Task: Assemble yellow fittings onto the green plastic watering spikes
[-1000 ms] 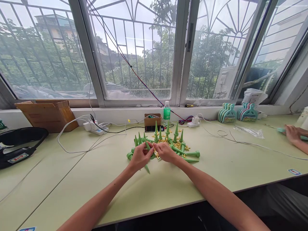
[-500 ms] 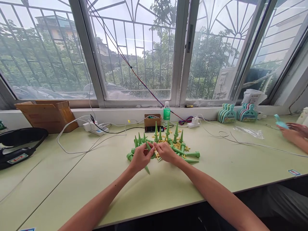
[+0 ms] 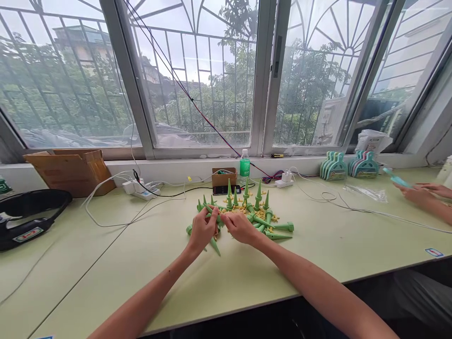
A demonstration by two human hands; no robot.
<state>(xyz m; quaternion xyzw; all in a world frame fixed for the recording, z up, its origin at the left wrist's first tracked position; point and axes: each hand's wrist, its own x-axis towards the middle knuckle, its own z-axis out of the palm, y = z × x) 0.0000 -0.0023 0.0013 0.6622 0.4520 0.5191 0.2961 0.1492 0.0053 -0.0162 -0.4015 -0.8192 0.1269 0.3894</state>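
Observation:
My left hand (image 3: 204, 230) is closed around a green plastic watering spike (image 3: 208, 207), its pointed end tilted up to the left. Beside it, my right hand (image 3: 240, 227) is closed with thumb and finger at the spike's other end; whatever it pinches is too small and hidden to tell. Around both hands are several more green spikes, some standing upright like one spike (image 3: 259, 195), others lying like the capped spike (image 3: 283, 227). Small yellow valve pieces (image 3: 274, 218) are scattered among them.
Behind the pile stand a small cardboard box (image 3: 224, 178), a phone (image 3: 222, 190) and a green-labelled bottle (image 3: 244, 165). White cables (image 3: 348, 207) cross the table (image 3: 318, 254). At right, another person's hands (image 3: 420, 195) hold a light-blue item (image 3: 396, 178). A black headband-like object (image 3: 31, 212) lies left.
My left hand has turned and shifted slightly left, so the spike in it now lies flatter. My right hand has moved slightly left. The other person's hands have moved left with the blue item.

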